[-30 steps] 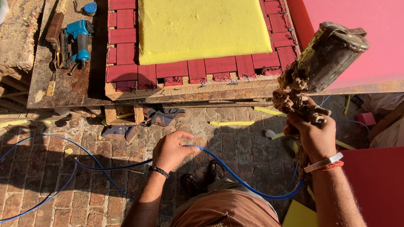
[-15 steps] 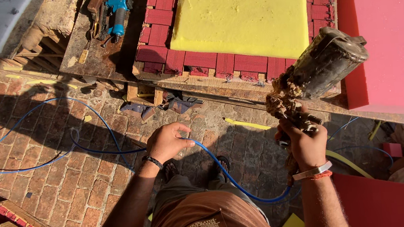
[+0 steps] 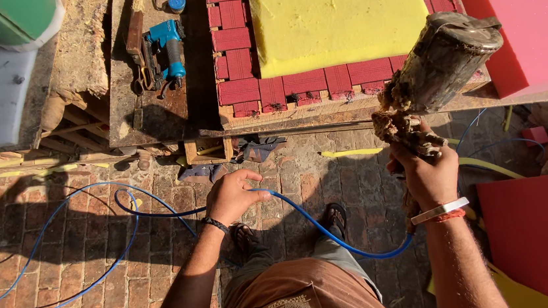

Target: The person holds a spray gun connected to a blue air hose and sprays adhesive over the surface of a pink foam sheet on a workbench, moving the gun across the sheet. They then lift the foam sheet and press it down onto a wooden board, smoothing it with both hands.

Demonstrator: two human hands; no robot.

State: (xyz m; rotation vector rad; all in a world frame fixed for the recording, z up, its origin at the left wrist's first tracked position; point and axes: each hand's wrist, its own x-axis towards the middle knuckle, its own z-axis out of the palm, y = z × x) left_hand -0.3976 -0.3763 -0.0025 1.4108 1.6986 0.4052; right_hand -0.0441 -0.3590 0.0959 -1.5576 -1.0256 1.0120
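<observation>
Since half a second earlier, the view had swung left, bringing a green container (image 3: pixel 11 22) into sight at the top-left, while both hands kept their holds. Left hand (image 3: pixel 235 196) was closed around the blue hose (image 3: pixel 306 214), which looped over the brick floor (image 3: pixel 52 259), and the right hand (image 3: pixel 425 177) was clamped on the grip of a glue-crusted spray gun (image 3: pixel 441 66) raised before the worktop (image 3: pixel 158 114) carrying yellow foam (image 3: pixel 334 13) and a blue stapler (image 3: pixel 169 47).

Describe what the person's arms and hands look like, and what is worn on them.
Both forearms are bare and hairy, no sleeves. The left hand has a dark band at the wrist. The right hand has a white wristband and a thin orange-red one beside it. No gloves.
</observation>
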